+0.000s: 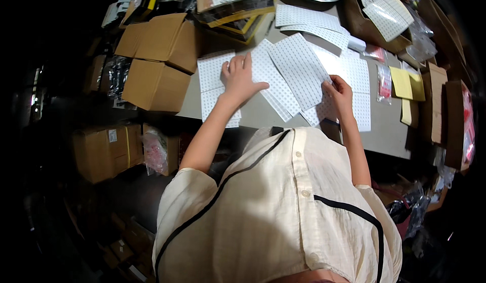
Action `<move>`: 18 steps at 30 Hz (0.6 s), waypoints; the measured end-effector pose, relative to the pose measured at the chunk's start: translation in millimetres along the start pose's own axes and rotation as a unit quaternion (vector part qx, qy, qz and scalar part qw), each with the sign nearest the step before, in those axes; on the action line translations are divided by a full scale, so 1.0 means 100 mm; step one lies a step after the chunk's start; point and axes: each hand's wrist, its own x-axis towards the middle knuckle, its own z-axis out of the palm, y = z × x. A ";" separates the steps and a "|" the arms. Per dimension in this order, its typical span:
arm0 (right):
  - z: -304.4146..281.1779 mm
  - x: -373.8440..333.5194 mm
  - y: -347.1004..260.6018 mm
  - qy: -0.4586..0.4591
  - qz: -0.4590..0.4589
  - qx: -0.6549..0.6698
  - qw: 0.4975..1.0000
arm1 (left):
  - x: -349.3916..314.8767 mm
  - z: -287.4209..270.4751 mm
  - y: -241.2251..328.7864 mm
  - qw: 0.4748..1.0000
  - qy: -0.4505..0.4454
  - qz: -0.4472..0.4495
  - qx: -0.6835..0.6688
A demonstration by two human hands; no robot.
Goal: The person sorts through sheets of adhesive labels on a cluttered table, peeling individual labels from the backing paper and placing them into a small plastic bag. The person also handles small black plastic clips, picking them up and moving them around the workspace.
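Your right hand point(340, 96), right of centre, pinches the edge of the patterned sheet point(298, 70). Your left hand point(239, 83) is spread over the left sheets point(211, 69); if it presses on them, I cannot tell. I think a light grip and flat left fingers would avoid creasing or dragging the paper. The patterned sheet lies between your hands, upper middle of the frame, overlapping others on the table point(386, 133). Farther, at the top edge, stands a round tray point(318, 1).
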 end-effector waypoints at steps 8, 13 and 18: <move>-0.20 0.21 0.61 0.022 -0.036 -0.043 0.998 | 0.16 -0.08 0.11 0.986 0.090 -0.073 -0.124; -0.08 0.18 0.43 -0.024 -0.025 0.025 0.999 | 0.14 0.35 -0.08 0.920 0.226 -0.059 -0.316; -0.19 0.16 0.17 0.036 0.057 0.171 0.983 | 0.24 0.27 0.03 0.864 0.235 -0.137 -0.423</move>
